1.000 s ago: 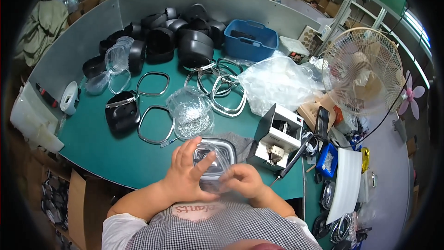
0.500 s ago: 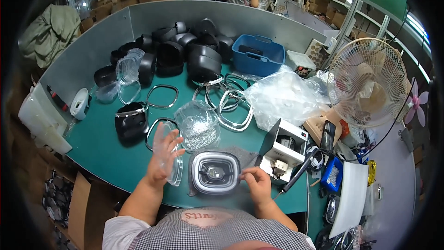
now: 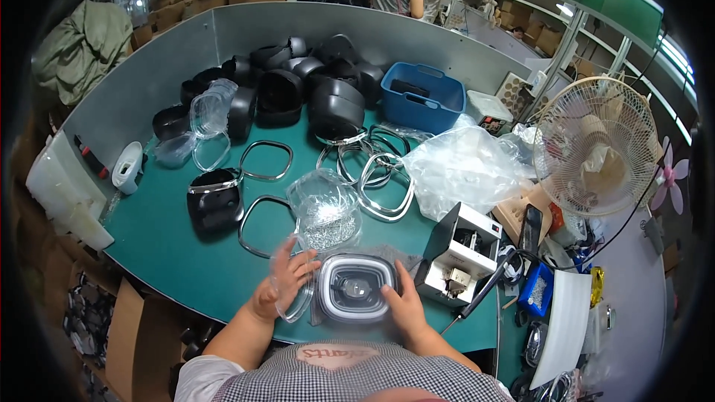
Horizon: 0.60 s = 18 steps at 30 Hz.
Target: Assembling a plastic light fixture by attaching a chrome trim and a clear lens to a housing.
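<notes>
In front of me sits a rounded-square black housing (image 3: 325, 305) with a pale grey rim and a small clear round part in its middle. It rests on a grey cloth (image 3: 387, 253). My right hand (image 3: 406, 304) grips its right side, thumb on the rim and fingers along the outer wall. Just left of the housing, my left hand (image 3: 281, 283) holds a clear plastic cover (image 3: 301, 305) with a curved rim, its fingers spread behind the see-through wall. A clear bag of small shiny parts (image 3: 328, 227) lies beyond both hands.
Silver frames (image 3: 387, 197) and black shells (image 3: 335, 108) crowd the table's far side, near a blue basket (image 3: 423, 100). To the right stand a small white machine (image 3: 465, 253), a black-handled tool with a cord (image 3: 484, 290) and a fan (image 3: 596, 145). A large plastic bag (image 3: 465, 167) lies behind.
My left hand has come down and right with the clear cover, nearer the housing. My right hand has moved from a pinch beside the housing to a hold on its right side.
</notes>
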Each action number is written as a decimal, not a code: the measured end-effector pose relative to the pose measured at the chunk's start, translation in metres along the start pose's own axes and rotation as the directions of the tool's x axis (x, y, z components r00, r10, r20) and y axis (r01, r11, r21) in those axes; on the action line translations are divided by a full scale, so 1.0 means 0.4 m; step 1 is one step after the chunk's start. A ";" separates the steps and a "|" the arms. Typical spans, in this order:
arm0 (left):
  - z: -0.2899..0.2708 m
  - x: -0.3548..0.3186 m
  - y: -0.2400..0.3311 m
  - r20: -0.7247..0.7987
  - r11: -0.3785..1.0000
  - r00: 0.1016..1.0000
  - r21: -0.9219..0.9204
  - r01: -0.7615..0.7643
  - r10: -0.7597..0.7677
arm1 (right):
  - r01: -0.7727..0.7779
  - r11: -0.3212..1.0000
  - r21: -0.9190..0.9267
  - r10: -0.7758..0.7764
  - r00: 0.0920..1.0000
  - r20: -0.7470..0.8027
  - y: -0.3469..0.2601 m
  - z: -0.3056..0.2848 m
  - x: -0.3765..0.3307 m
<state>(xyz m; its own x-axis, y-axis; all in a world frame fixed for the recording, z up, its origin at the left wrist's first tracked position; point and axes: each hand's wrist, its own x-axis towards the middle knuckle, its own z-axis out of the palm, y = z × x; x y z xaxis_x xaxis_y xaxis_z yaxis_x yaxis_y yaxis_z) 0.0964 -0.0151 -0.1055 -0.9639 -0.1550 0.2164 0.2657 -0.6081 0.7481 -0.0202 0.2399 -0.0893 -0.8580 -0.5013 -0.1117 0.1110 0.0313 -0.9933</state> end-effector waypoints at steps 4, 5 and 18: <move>-0.005 0.010 -0.010 -0.007 0.997 0.997 -0.014 0.077 -0.077 | -0.075 0.997 0.009 0.075 0.997 0.021 -0.036 0.002 0.011; -0.003 0.011 -0.013 -0.022 0.993 0.993 -0.022 0.114 -0.115 | -0.082 0.994 -0.077 0.085 0.996 0.035 -0.028 -0.002 0.019; -0.005 -0.015 -0.037 -0.117 0.980 0.976 0.055 0.190 -0.183 | -0.064 0.968 -0.244 0.071 0.997 0.018 0.015 -0.014 0.039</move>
<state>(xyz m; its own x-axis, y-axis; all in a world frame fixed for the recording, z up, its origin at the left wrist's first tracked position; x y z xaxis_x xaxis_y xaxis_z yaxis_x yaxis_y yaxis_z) 0.0981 -0.0066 -0.1190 -0.9913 -0.1316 0.0008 0.0780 -0.5828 0.8089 -0.0356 0.2370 -0.0972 -0.8389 -0.5132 -0.1812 0.0403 0.2734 -0.9611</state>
